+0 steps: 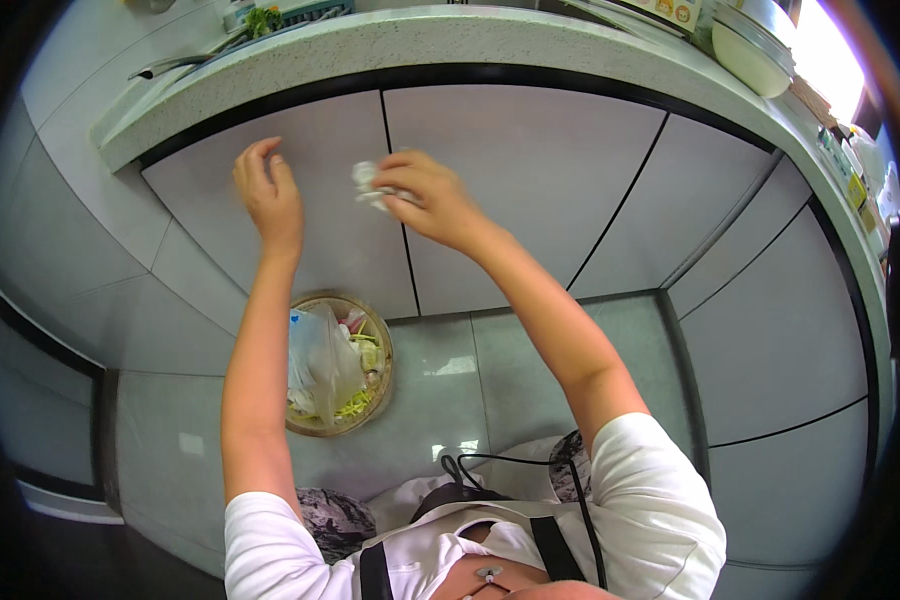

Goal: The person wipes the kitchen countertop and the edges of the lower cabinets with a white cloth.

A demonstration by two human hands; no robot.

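Note:
A crumpled white wad [367,183], like tissue or thin plastic, is pinched in the fingers of my right hand [432,200], in front of the pale cabinet doors. It is a little blurred, so its material is unclear. My left hand [270,195] is raised to the left of it, thumb and bent fingers apart, holding nothing. Below both hands a round waste bin [383,342] stands on the floor, partly behind my left forearm. In it lie a clear plastic bag [328,365] and yellow-green vegetable scraps [370,355].
A speckled stone counter [450,40] curves along the far side and down the right. Leafy greens [263,20] and a dark handle [175,66] are at its far left. A pale bowl [748,62] stands far right, near packages. A black cable [510,459] crosses my lap.

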